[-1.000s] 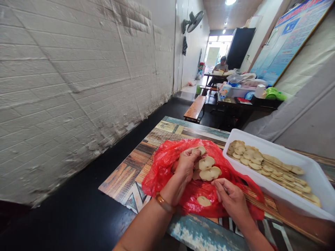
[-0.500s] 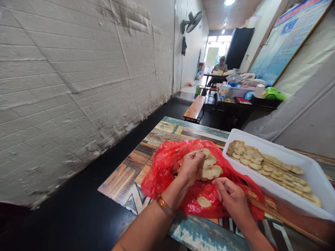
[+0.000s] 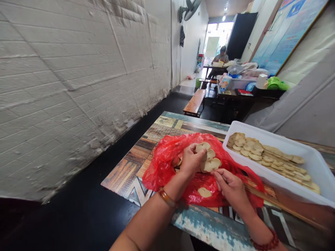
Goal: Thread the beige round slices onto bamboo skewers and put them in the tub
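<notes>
Over a crumpled red plastic bag, my left hand pinches the top one of several pale, thin round slices that overlap in a row. My right hand is closed in a pinch just below the lowest slice, on the end of a thin skewer that is mostly hidden by the slices and fingers. One loose slice lies on the bag between my wrists. More slices show partly inside the bag, behind my left hand.
To the right, a white plastic tub holds rows of skewered slices. A bundle of bamboo sticks lies in front of it on the patterned table. Farther off are a wooden bench, a cluttered table and a seated person.
My left fingers have shifted slightly on the top slice, and more of it shows. My right hand stays at the lower end. The view has tilted downward a little.
</notes>
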Tool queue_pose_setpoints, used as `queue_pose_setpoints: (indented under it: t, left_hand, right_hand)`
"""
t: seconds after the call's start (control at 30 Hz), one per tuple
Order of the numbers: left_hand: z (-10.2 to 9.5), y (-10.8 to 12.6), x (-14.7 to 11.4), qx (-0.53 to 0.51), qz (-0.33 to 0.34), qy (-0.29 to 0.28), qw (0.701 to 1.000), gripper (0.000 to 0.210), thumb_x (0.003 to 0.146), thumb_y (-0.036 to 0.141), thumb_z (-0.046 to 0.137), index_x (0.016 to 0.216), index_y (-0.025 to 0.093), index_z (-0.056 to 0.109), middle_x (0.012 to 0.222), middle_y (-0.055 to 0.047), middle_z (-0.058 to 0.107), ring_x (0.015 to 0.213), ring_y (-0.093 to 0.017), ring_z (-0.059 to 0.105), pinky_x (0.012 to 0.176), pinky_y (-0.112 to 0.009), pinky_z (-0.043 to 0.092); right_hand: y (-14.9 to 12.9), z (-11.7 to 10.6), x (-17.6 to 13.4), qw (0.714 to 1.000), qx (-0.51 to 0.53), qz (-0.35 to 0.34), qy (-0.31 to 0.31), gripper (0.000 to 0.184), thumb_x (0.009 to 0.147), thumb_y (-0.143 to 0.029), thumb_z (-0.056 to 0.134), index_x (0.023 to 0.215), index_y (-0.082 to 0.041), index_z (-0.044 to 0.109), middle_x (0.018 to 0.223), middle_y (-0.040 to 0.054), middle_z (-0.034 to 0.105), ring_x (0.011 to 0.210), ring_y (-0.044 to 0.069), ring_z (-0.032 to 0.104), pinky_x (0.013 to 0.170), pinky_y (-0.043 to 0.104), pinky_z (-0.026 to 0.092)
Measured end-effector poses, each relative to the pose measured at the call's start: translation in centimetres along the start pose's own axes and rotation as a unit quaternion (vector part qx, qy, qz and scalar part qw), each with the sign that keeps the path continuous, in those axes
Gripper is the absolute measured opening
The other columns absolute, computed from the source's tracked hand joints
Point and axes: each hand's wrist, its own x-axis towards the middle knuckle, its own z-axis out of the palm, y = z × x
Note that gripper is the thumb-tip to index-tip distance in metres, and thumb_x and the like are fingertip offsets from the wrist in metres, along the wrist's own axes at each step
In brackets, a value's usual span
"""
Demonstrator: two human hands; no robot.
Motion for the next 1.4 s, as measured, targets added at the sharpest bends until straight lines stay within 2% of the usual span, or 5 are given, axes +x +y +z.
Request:
queue_pose_setpoints:
  t: [0.17,0.3,0.53,0.7,1.4]
  left_hand:
    - [-0.3,0.4,0.6,0.022,0.014,-0.045,0.999,0.035,0.068,0.038,0.069,0.093,0.015,0.059,0.077,-0.002,0.064,0.059,-0.009,0.054,0.054,-0.019,0.040]
    - [-1.0,0.9,1.2,0.209,0.137,-0.061,0.966,0.019,0.077,0.032,0.061,0.087,0.016,0.062,0.083,-0.006,0.065,0.075,-0.015,0.058,0.069,-0.025,0.045]
    - [-1.2,1.0,0.4,0.662,0.267,-0.192,0.673,0.016,0.081,0.025,0.056,0.072,0.018,0.067,0.083,-0.010,0.061,0.085,-0.022,0.052,0.081,-0.036,0.038]
    - [-0.7,-0.2,-0.2,0.743,0.265,-0.198,0.582,0.021,0.083,0.027,0.053,0.073,0.016,0.067,0.084,-0.012,0.060,0.086,-0.025,0.049,0.076,-0.038,0.037]
    - [-0.7,-1.6,-0.6,0.713,0.240,-0.181,0.634,0.024,0.086,0.021,0.043,0.083,0.013,0.065,0.082,-0.015,0.063,0.081,-0.026,0.056,0.076,-0.040,0.037]
  right_hand:
    - [0.3,-1.2,0.4,0.999,0.023,0.008,0.045,0.030,0.088,-0.045,0.047,0.080,-0.019,0.061,0.054,-0.0047,0.050,0.045,0.010,0.048,0.047,0.021,0.039]
    - [1.0,-2.8,0.8,0.991,0.070,0.020,0.114,0.032,0.086,-0.049,0.050,0.083,-0.020,0.062,0.057,-0.0034,0.052,0.047,0.011,0.049,0.047,0.022,0.040]
    - [1.2,-3.6,1.1,0.985,0.092,0.011,0.145,0.033,0.085,-0.050,0.053,0.084,-0.018,0.064,0.055,-0.0033,0.051,0.045,0.010,0.045,0.044,0.021,0.038]
    - [0.7,-3.5,1.0,0.988,0.063,-0.002,0.138,0.032,0.087,-0.047,0.051,0.081,-0.019,0.063,0.055,-0.0041,0.051,0.045,0.009,0.046,0.046,0.021,0.038]
    - [1.3,-2.7,0.9,0.991,0.065,0.009,0.117,0.034,0.087,-0.049,0.051,0.073,-0.019,0.059,0.055,-0.0038,0.051,0.045,0.009,0.046,0.045,0.021,0.038]
